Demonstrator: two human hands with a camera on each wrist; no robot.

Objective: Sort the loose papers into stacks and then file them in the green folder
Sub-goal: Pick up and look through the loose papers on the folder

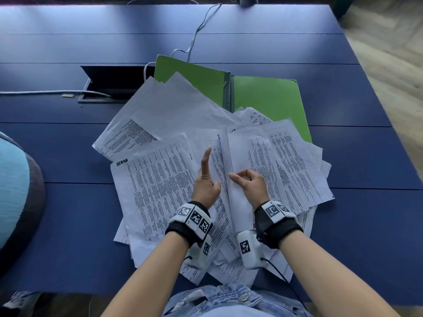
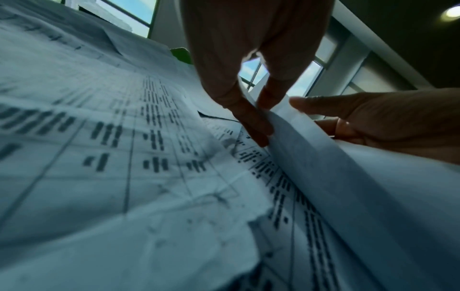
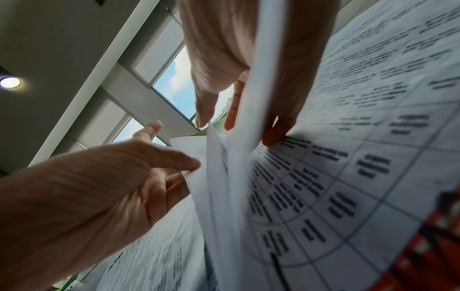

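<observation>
A fan of loose printed papers (image 1: 160,179) lies on the blue table (image 1: 57,152), partly over the open green folder (image 1: 270,99) behind it. Both hands are at the middle of the pile. My right hand (image 1: 242,179) pinches the near edge of a white sheet (image 1: 231,156) that stands lifted on its edge; in the right wrist view the sheet (image 3: 261,78) runs between the thumb and fingers of that hand (image 3: 239,122). My left hand (image 1: 207,181) holds the same lifted edge, index finger pointing away. In the left wrist view its digits (image 2: 259,110) close on the sheet (image 2: 323,167).
An open cable hatch (image 1: 114,83) sits in the table at the back left, with a grey cable (image 1: 196,30) running past the folder. A light blue cushioned seat (image 1: 13,184) is at the left edge. The table's right edge borders wooden floor.
</observation>
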